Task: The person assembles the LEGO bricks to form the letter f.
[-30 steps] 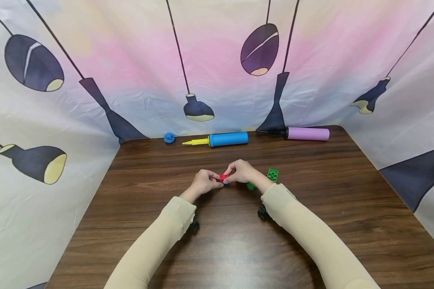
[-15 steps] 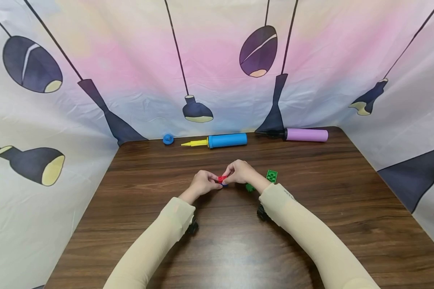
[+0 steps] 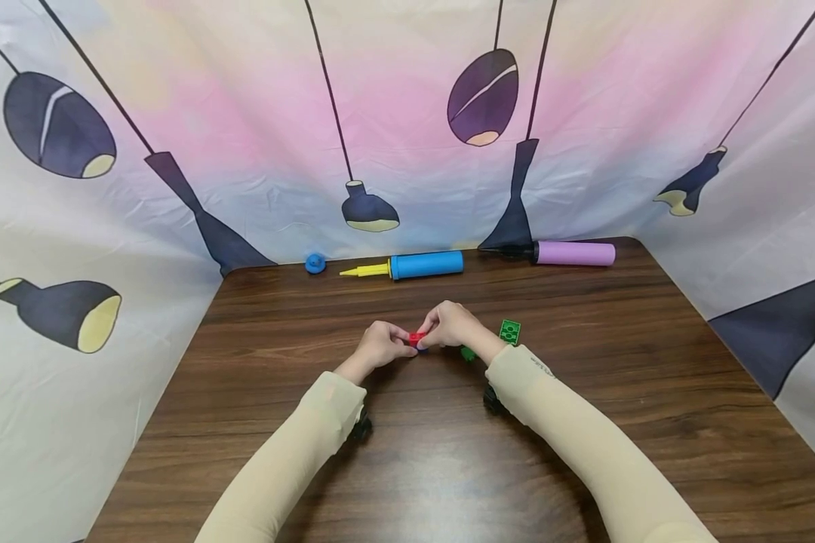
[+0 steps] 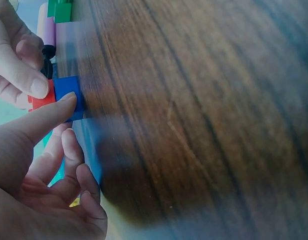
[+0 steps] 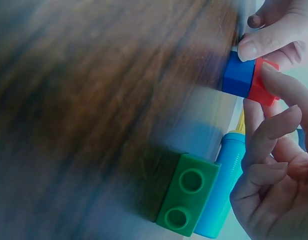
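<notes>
Head view: two hands come together over a brown table [image 3: 441, 467].
Left hand [image 3: 379, 345]: thumb and finger pinch the blue brick [image 5: 237, 77].
Right hand [image 3: 452, 324]: thumb and finger pinch the red brick [image 5: 260, 90].
Red on blue: they touch, red on top, between both hands, near the table's middle.
Green bricks [image 3: 509, 332]: two, near the right wrist.
Pumps: blue pump [image 3: 427, 264] and purple pump [image 3: 576, 253], at the back.
Writing: dark letters [image 3: 542, 366] on the right sleeve [image 3: 577, 430], too tiny to read.
</notes>
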Demonstrator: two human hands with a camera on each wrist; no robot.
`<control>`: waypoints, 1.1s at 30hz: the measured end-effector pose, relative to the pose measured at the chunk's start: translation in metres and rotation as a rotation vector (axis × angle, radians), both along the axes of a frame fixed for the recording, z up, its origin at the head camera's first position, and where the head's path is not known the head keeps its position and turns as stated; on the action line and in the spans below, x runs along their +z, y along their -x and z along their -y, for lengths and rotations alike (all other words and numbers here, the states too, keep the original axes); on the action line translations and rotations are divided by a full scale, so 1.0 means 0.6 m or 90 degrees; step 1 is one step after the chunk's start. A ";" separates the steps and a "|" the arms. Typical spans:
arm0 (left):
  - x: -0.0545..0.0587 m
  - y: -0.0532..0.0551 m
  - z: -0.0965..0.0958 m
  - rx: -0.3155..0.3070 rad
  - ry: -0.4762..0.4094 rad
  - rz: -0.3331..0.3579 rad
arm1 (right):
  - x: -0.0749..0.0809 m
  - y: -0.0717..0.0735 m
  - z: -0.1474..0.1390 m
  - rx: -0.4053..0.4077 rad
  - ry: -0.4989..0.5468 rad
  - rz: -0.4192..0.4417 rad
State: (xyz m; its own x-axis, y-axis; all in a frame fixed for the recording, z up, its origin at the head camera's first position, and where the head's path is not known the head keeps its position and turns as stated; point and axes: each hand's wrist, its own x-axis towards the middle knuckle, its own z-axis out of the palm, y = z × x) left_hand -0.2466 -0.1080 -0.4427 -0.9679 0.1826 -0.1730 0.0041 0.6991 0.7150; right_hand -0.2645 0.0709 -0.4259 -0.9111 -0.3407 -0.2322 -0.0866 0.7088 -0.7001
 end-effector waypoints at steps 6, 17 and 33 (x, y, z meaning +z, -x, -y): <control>-0.002 -0.003 0.001 -0.002 0.013 0.002 | -0.003 -0.002 0.001 0.003 0.002 0.028; 0.001 -0.009 0.002 0.008 0.042 0.009 | -0.005 0.002 0.000 0.040 -0.010 0.018; 0.002 -0.006 0.013 -0.006 0.044 -0.004 | 0.002 0.001 -0.005 0.015 0.005 0.026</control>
